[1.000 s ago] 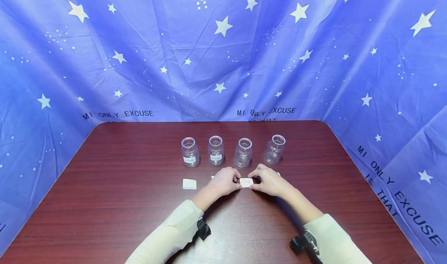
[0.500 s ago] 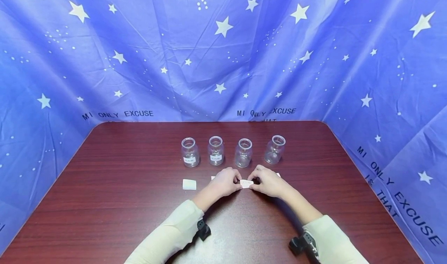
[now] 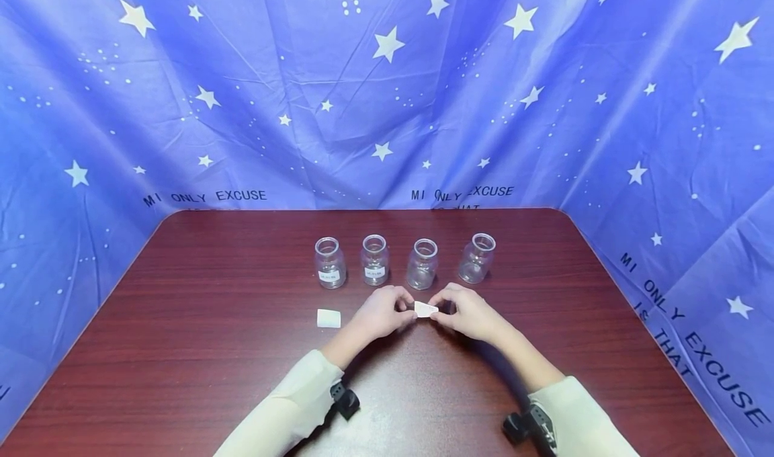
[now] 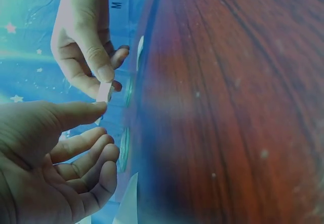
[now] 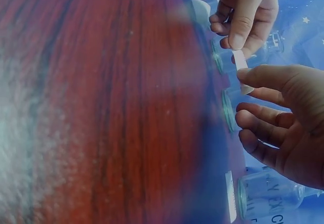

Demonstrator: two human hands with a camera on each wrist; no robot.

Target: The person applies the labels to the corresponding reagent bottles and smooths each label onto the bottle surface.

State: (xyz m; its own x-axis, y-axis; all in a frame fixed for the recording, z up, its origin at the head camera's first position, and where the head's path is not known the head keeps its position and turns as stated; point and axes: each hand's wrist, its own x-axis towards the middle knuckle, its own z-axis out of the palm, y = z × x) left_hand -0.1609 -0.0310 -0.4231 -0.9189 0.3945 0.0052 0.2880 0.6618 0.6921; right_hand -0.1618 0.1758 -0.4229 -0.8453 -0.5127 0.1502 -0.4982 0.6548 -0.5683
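A small white label (image 3: pixel 425 310) with faint print is held between both hands, close in front of the third glass jar (image 3: pixel 421 269). My left hand (image 3: pixel 382 314) pinches its left end between thumb and fingertips. At the other end, my right hand (image 3: pixel 470 314) grips it with thumb and index finger. In the right wrist view the label (image 5: pixel 239 61) is seen nearly edge-on, bridging the two hands. The remaining right fingers (image 5: pixel 255 125) are loosely bent beside it.
Two jars at the left, the first (image 3: pixel 329 259) and second (image 3: pixel 374 259), carry white printed labels. A fourth jar (image 3: pixel 477 259) without a label stands at the right. Another white paper piece (image 3: pixel 328 318) lies left of my hands on the dark red table (image 3: pixel 199 349).
Both hands have lifted the label slightly and moved a little away from me. The label is now tilted, and my left hand has shifted slightly left.
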